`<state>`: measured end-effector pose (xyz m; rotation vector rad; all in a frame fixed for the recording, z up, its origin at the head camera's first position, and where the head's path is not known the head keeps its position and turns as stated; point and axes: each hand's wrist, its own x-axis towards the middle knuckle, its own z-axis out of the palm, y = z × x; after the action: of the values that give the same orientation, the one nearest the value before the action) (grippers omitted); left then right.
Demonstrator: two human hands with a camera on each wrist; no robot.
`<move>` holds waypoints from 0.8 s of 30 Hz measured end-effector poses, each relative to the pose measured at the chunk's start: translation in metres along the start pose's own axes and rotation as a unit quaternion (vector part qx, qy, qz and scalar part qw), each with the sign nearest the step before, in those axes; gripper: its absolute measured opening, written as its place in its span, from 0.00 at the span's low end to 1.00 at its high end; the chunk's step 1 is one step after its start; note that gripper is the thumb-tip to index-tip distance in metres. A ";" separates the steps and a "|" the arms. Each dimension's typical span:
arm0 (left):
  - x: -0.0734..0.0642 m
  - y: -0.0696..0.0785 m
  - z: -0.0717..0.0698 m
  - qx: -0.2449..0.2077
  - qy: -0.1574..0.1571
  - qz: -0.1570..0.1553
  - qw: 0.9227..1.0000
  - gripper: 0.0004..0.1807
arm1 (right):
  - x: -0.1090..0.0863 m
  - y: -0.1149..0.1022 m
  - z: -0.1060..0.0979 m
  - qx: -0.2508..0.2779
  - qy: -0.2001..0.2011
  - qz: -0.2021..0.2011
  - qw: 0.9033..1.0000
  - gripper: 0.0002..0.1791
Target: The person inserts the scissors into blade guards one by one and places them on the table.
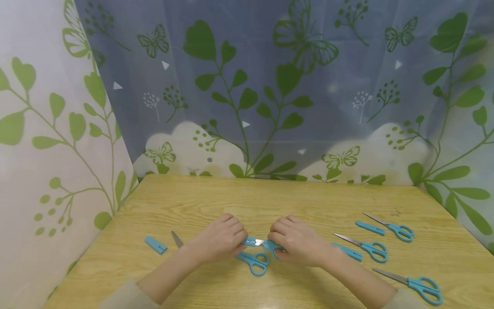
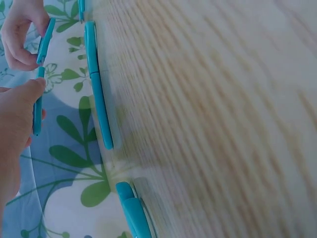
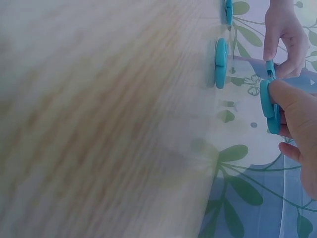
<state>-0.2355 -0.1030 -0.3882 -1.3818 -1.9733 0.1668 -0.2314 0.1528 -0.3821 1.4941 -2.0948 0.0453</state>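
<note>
In the head view, my left hand (image 1: pixel 225 236) pinches a blue scissor cover (image 1: pixel 251 241) in the middle of the table. Facing it, my right hand (image 1: pixel 297 240) grips a pair of scissors by the blue handles (image 1: pixel 273 247). A short stretch of metal blade (image 1: pixel 260 242) shows between cover and handles; the rest runs toward the cover's mouth. Both are held up off the wood, as the left wrist view shows with the cover (image 2: pixel 37 106) between thumb and fingers. Below my hands lies another pair of blue-handled scissors (image 1: pixel 257 262), its far end hidden by my left hand.
Right of my hands lie three bare-bladed scissors (image 1: pixel 401 231) and two loose blue covers (image 1: pixel 369 227). At left, another blue cover (image 1: pixel 155 244) lies near a metal blade (image 1: pixel 176 239) that runs under my left forearm. A patterned curtain (image 1: pixel 247 86) stands behind the wooden table (image 1: pixel 270 197).
</note>
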 end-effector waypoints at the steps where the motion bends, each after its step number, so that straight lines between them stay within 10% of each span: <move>1: 0.000 0.000 0.000 0.000 0.003 0.000 1.000 0.11 | 0.000 0.000 0.000 0.001 0.001 0.000 1.000 0.15; 24: 0.002 0.002 0.000 -0.016 0.025 0.026 0.999 0.10 | 0.003 -0.001 -0.003 0.001 0.000 -0.022 1.000 0.15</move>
<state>-0.2340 -0.1007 -0.3886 -1.4450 -1.9081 0.1236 -0.2295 0.1509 -0.3783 1.5395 -2.0621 0.0306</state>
